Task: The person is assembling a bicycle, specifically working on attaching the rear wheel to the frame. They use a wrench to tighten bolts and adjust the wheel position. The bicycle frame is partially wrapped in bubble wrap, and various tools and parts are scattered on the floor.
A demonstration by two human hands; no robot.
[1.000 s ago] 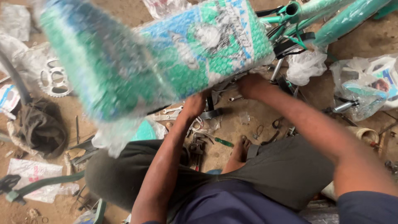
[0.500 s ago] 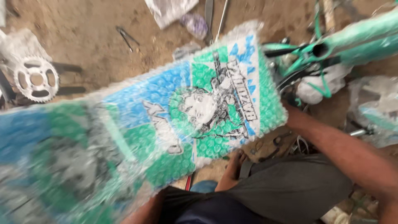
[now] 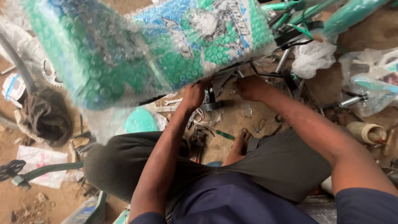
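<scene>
You're sitting on a dirt floor [image 3: 232,112] that is crowded on every side; the only bare patch is the small strip of earth just in front of your foot [image 3: 239,143]. Filling the upper left of your view is the big bubble-wrapped panel [image 3: 137,49], green and blue with a printed picture, raised and tilted above the floor. Your left hand [image 3: 194,94] is closed on its lower edge, fingers curled up under the wrap. Your right hand [image 3: 248,87] sits just beside it to the right, at the dark metal bracket [image 3: 215,85] under the panel; whether it is gripping or only touching, I cannot tell.

Behind the panel, toward the far right, turquoise bicycle frame tubes [image 3: 331,16] cross the floor, close to the panel's right end. Clear plastic bags [image 3: 369,83] pile up at the right edge, a white one [image 3: 313,58] nearer your hands. On the left lie a dark rag heap [image 3: 47,116] and a toothed chainring [image 3: 52,74], partly hidden by the panel. Below your hands there's a small wrench [image 3: 172,101] and a green-handled screwdriver [image 3: 222,134], with loose metal bits around them, all within easy reach of your knees.
</scene>
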